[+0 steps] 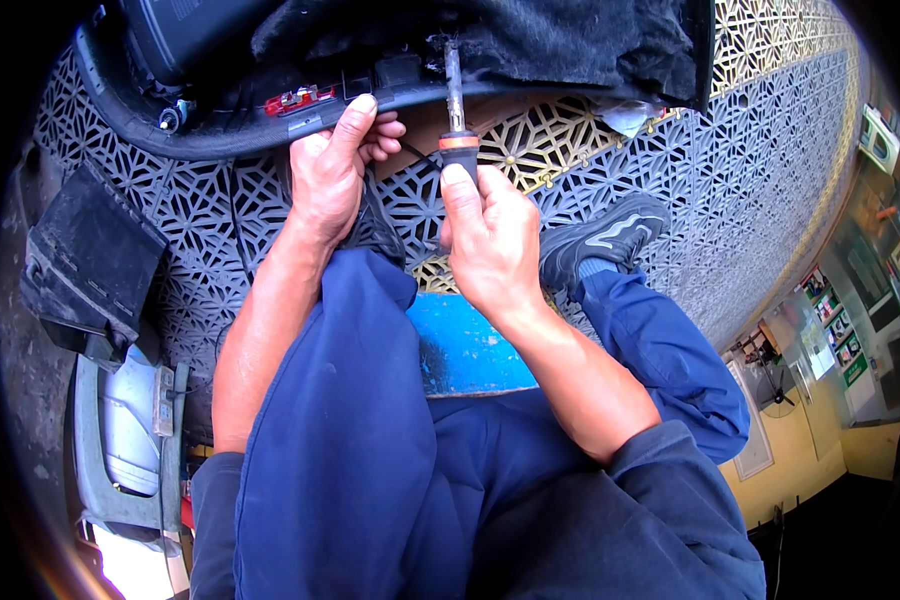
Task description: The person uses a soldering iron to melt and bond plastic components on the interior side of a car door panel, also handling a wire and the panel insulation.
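Observation:
My right hand [485, 240] grips the black handle of a soldering iron [457, 120] with an orange collar; its metal shaft points up and its tip touches the edge of a black car part [220, 135] near a black connector. My left hand [332, 165] presses thumb and fingers against that curved black rim, beside a red clip [295, 99]. A thin black cable [425, 158] runs from the iron down between my hands. Dark fuzzy lining [550, 40] covers the part above the tip.
A patterned openwork mat [690, 170] covers the floor. I sit on a blue stool [465, 345], legs in blue trousers, one dark shoe [610, 235] on the mat. A black panel [85, 260] and a grey-green part [120, 440] lie at left. Posters hang at right.

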Available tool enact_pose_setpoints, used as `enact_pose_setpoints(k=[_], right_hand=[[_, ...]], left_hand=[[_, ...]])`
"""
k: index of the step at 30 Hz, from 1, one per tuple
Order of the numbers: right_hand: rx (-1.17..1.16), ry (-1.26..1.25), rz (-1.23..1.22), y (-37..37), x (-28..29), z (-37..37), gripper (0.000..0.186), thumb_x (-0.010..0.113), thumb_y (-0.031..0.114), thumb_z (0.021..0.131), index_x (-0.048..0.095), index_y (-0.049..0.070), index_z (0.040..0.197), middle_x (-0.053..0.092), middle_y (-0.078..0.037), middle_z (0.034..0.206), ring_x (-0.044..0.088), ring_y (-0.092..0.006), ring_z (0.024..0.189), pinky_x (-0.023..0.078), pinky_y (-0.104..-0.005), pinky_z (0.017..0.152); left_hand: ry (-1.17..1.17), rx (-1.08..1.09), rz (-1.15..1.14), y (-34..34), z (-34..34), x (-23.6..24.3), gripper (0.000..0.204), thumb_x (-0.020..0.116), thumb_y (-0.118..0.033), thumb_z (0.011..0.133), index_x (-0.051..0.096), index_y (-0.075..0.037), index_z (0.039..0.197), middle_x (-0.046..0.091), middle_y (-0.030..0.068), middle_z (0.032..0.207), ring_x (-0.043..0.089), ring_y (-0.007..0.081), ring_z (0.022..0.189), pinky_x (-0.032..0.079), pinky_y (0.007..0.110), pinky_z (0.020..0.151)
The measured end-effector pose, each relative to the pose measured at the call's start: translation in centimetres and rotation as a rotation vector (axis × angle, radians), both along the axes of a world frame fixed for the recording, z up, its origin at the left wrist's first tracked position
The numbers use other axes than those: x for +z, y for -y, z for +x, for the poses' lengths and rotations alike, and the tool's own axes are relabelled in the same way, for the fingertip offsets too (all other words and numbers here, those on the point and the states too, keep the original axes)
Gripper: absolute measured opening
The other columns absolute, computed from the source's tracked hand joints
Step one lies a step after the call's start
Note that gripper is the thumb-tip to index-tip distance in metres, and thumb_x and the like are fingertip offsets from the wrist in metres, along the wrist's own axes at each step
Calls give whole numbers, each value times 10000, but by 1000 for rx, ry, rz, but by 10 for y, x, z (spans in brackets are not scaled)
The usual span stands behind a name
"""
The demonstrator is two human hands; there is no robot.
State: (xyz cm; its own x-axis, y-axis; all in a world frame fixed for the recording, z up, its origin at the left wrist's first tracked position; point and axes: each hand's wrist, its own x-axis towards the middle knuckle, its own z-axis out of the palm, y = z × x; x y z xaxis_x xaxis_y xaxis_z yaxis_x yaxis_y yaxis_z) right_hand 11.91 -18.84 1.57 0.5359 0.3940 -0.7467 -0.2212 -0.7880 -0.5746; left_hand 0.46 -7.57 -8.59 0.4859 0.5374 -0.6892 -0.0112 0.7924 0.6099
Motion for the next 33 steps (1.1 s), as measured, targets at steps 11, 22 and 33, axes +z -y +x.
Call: enact_pose_setpoints(k=[11, 22, 33], right_hand=[[-116, -123, 24, -3, 7, -3, 359, 571, 349, 1080, 595, 32, 913, 569, -17, 612, 514, -69, 478, 402, -245, 444], [-120, -135, 15, 8, 8, -10, 345, 565, 331, 1082, 603, 22, 933, 571, -19, 612, 516, -68, 474, 406, -246, 446], [-118, -115, 10, 7, 9, -8, 351, 561, 332, 1082, 603, 21, 924, 576, -20, 611, 520, -71, 479, 409, -250, 445]], left_hand=[[1, -4, 11, 0, 0, -1, 346, 681, -301, 1030, 728, 42, 1027, 750, 122, 913, 679, 145, 762, 552, 272, 742], [-18, -16, 15, 1, -1, 0, 346, 673, -304, 1035, 732, 36, 1030, 752, 119, 917, 680, 145, 768, 549, 272, 746], [-13, -11, 24, 0, 1, 0, 354, 672, -313, 1034, 730, 35, 1022, 750, 117, 907, 678, 144, 766, 546, 271, 743]])
